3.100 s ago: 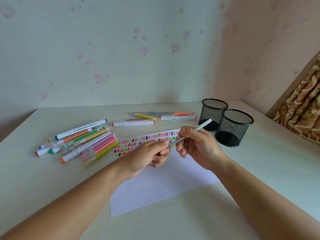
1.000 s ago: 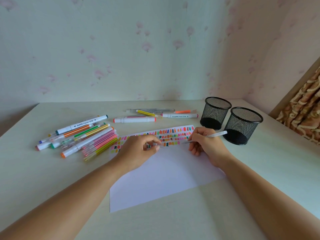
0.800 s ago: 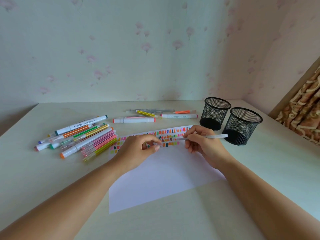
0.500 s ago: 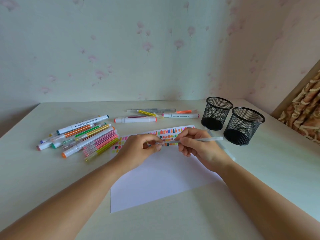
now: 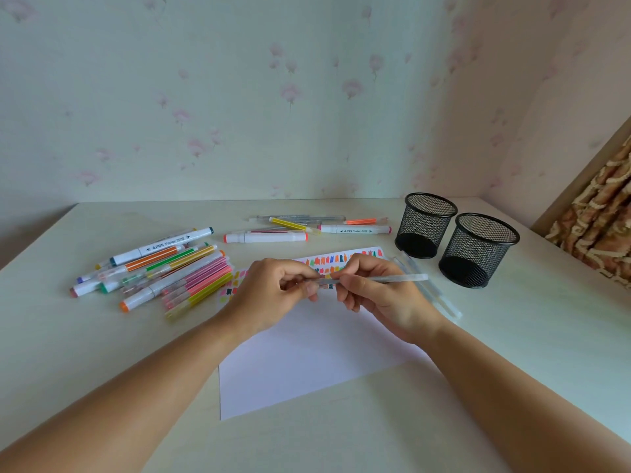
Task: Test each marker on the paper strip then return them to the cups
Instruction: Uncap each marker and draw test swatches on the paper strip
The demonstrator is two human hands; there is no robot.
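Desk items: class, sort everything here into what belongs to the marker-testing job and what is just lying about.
Part of the job:
- pale pen held in the right hand and left hand
- swatch strip
- marker pile
- far markers
- two mesh cups

Just lying about:
- blank white sheet
- curtain
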